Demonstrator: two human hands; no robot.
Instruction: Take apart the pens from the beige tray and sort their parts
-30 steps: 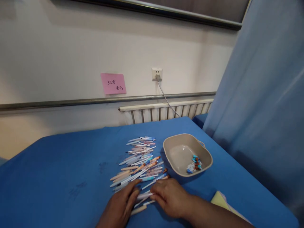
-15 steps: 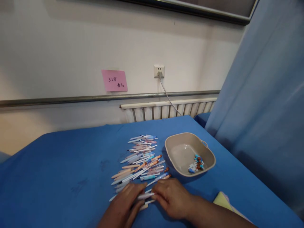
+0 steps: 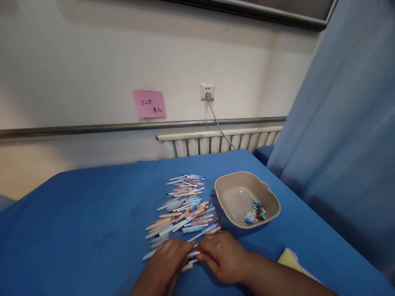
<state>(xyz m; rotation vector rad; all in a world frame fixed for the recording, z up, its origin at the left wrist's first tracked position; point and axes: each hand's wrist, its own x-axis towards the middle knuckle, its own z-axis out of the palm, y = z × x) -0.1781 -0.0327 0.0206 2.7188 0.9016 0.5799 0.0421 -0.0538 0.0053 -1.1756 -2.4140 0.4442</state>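
At the near end of a row of loose pen parts point(image 3: 185, 220), my two hands are close together. Pinched in the thumb and fingers of my right hand point(image 3: 224, 257) is one end of a pale pen barrel point(image 3: 194, 254). My left hand point(image 3: 168, 259) is closed around the barrel's other end, its fingers mostly hidden under the back of the hand. White refill tubes, orange, blue and clear barrels lie just beyond my hands. A cream-coloured piece point(image 3: 187, 267) shows below the held barrel.
A beige plastic basin point(image 3: 230, 197) stands right of the pen parts, with small blue, brown and white pieces point(image 3: 256, 212) inside. A yellow cloth point(image 3: 290, 260) lies near my right forearm. The blue-covered table point(image 3: 92, 205) meets a wall; a blue curtain point(image 3: 345, 144) hangs at right.
My left hand has turned and shifted slightly right, covering more of the barrel. My right hand stays almost in place, still pinching the barrel's end.
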